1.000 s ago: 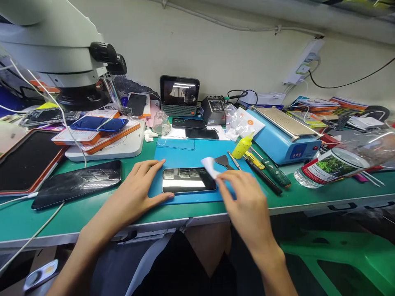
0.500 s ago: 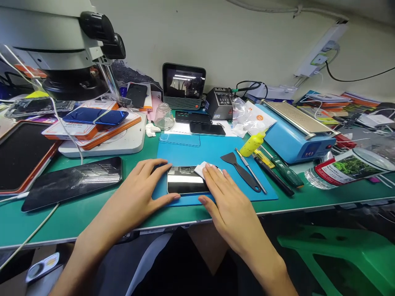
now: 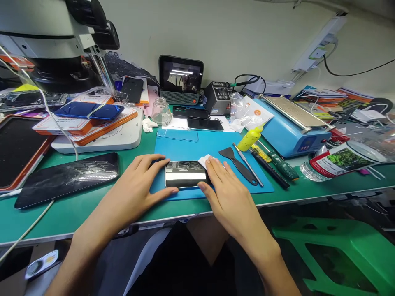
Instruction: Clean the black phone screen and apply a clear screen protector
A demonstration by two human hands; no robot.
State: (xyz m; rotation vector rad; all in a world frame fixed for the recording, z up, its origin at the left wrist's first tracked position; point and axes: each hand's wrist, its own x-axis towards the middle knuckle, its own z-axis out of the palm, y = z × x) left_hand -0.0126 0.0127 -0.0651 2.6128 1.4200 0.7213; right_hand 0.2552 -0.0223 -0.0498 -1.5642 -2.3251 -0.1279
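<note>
A black phone [image 3: 184, 176] lies screen up on the blue work mat [image 3: 212, 148], reflecting light. My left hand [image 3: 138, 185] steadies the phone's left end, with fingers at its far edge and thumb at its near edge. My right hand [image 3: 226, 191] lies flat over the phone's right end and presses a small white cloth [image 3: 204, 160] onto it with the fingertips. A black scraper [image 3: 237, 163] lies on the mat just right of that hand.
A microscope [image 3: 58, 37] stands at the back left above stacked phones and orange cases. A dark tablet [image 3: 66, 176] lies left of the mat. A yellow bottle [image 3: 249, 139], screwdrivers [image 3: 274, 162], a blue heating machine [image 3: 293, 131] and a clear bottle [image 3: 336, 158] are on the right. A green stool [image 3: 333, 255] stands below.
My right hand came down from a raised position and pressed the white cloth onto the phone's right end. My left hand has kept its hold on the phone.
</note>
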